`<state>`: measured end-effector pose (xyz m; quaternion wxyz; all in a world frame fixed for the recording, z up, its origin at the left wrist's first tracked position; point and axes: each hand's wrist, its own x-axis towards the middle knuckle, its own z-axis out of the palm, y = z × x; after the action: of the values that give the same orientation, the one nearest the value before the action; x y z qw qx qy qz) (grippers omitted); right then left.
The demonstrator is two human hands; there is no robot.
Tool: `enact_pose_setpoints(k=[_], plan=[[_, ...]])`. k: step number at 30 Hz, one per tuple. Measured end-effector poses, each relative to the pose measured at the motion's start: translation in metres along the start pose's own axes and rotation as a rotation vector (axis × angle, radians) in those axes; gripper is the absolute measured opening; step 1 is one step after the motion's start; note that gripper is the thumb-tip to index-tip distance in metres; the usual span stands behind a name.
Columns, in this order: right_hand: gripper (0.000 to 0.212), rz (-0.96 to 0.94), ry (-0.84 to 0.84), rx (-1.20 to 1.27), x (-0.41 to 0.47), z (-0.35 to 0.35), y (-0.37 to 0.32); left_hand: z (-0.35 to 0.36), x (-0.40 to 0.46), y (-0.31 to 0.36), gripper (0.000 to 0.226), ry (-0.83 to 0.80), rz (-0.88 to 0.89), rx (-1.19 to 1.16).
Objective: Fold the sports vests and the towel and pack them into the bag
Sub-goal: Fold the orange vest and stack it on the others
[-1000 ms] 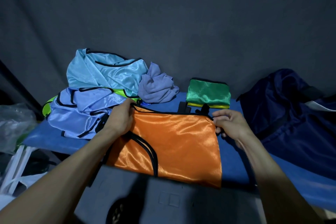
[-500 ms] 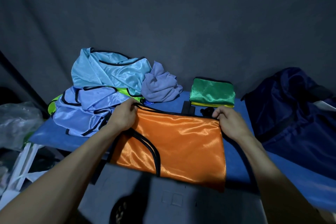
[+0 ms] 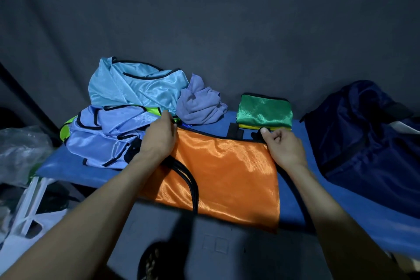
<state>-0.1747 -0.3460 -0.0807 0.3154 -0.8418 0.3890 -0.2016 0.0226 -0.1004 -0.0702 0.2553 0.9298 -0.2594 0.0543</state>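
Observation:
An orange vest (image 3: 225,173) with black trim lies folded on the blue table (image 3: 293,191), its near edge hanging over the table's front. My left hand (image 3: 159,138) grips its far left corner. My right hand (image 3: 283,145) pinches its far right corner. Behind lies a folded green vest (image 3: 264,112) on top of a yellow one. A heap of light blue vests (image 3: 127,102) sits at the back left, with a crumpled purple-grey towel (image 3: 201,107) beside it. The dark navy bag (image 3: 368,143) stands at the right.
A grey cloth backdrop hangs behind the table. A clear plastic bag (image 3: 20,150) and a white frame (image 3: 29,202) are down at the left. A grey surface (image 3: 216,248) lies below the table's front edge.
Both hands have shifted slightly with the orange vest's far edge, which now lies a little farther back toward the green vest. The camera has tilted slightly.

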Motion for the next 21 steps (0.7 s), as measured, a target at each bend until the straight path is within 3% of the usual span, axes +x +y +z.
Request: enact_pose_setpoints(k=[3,4,5,7,9,10,13,16,19,21], plan=[[0.058,0.064,-0.115,-0.077,-0.004,-0.017,0.004,-0.013,-0.01,0.012,0.036,0.107,0.174,0.283],[0.055,0.086,-0.156,-0.085,-0.008,-0.02,0.004,-0.015,-0.017,0.019,0.037,0.151,0.265,0.263],[0.054,0.109,-0.181,-0.083,-0.012,-0.021,0.003,-0.017,-0.025,0.027,0.036,0.125,0.369,0.181],[0.057,0.149,-0.19,-0.067,-0.019,-0.016,-0.001,-0.013,-0.042,0.039,0.041,-0.112,0.495,0.008],[0.054,0.167,-0.172,-0.011,-0.025,-0.008,-0.006,-0.002,-0.049,0.034,0.062,-0.368,0.527,0.198],[0.048,0.181,-0.157,0.055,-0.027,-0.005,-0.009,0.003,-0.048,0.027,0.072,-0.409,0.536,0.318],[0.032,0.283,-0.076,0.384,-0.029,-0.005,-0.017,0.009,-0.048,0.011,0.079,-0.394,0.532,0.347],[0.03,0.344,-0.006,0.631,-0.026,-0.02,-0.017,0.017,-0.063,0.019,0.08,-0.472,0.504,0.306],[0.032,0.336,0.089,0.532,-0.021,-0.031,-0.004,0.023,-0.078,0.04,0.079,-0.515,0.497,0.3],[0.04,0.337,0.059,0.376,-0.023,-0.034,0.004,0.023,-0.076,0.045,0.077,-0.418,0.482,0.315]])
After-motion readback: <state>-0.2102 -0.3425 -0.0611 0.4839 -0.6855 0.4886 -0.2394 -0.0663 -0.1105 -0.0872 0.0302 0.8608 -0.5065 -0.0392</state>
